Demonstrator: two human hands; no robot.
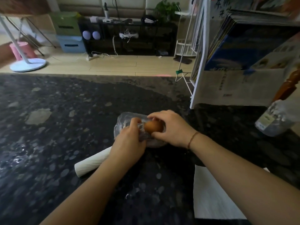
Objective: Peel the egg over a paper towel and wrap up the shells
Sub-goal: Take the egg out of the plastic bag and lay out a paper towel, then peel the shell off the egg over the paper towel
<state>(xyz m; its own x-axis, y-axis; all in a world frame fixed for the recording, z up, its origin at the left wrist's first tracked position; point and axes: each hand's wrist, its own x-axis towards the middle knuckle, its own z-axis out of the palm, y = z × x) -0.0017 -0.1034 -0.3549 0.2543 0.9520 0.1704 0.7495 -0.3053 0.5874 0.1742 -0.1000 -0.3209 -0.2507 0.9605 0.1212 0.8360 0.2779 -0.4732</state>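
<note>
**Getting the egg out of the bag**

We are at the very start: the brown egg [153, 126] sits in the mouth of a clear plastic bag [125, 120] on the dark speckled counter [48, 143], its shell whole as far as we can see. Our right hand [170, 127] curls around the egg, fingers over the top and thumb underneath, so it has a real hold on it. Our left hand [129, 140] pinches the crumpled plastic just beside the egg, bunching the film back from it.

To do this step well, we judge that the left hand should hold the bag down and back while the right draws the egg straight out through the opening, not up through the film, which would cling and drag. The grip on the egg wants to be firm but gentle; a hard squeeze could crack it here, over bare stone, and scatter bits where we do not want them.

The paper towel sheet [211, 200] lies flat on the counter near us, partly under our right forearm, well apart from the bag. Once the egg is free we would carry it over that sheet before any cracking, so every shell piece lands on paper. The paper towel roll [90, 163] lies on its side, its far end hidden behind our left wrist, and is best left there. A clear bottle [274, 120] stands off to the right, out of the way.
</note>
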